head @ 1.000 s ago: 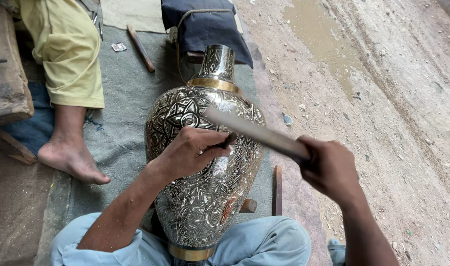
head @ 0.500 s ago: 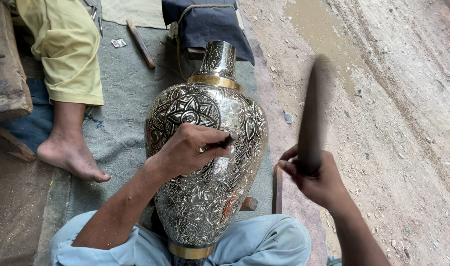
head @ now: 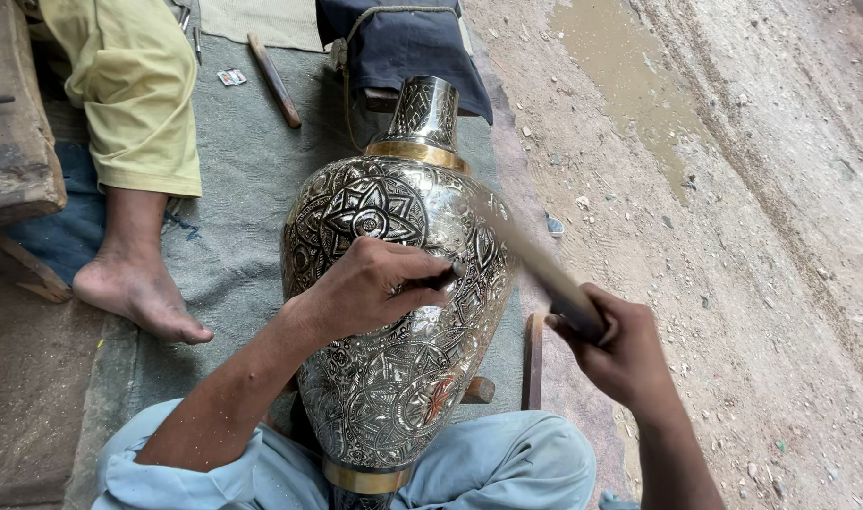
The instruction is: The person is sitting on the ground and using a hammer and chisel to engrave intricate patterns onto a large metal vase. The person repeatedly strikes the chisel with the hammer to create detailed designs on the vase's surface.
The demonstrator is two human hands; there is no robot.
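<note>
A large engraved metal vase [head: 384, 378] with brass bands lies tilted across my lap, its neck pointing away from me. My left hand [head: 370, 283] rests on the vase's belly and pinches a small dark chisel [head: 439, 279] against the surface. My right hand [head: 620, 349] grips the handle of a wooden mallet stick [head: 535, 264], blurred by motion, its far end down close to the chisel head.
Another person's bare foot [head: 139, 293] and yellow trouser leg [head: 129, 94] are at the left on a grey mat [head: 243, 179]. A wooden stick [head: 274, 80] and a dark cloth bundle [head: 403, 47] lie beyond the vase. Dirt ground [head: 734, 236] lies to the right.
My right hand swung the stick up to near vertical and has brought it back down onto the chisel. My left hand and the vase stayed put.
</note>
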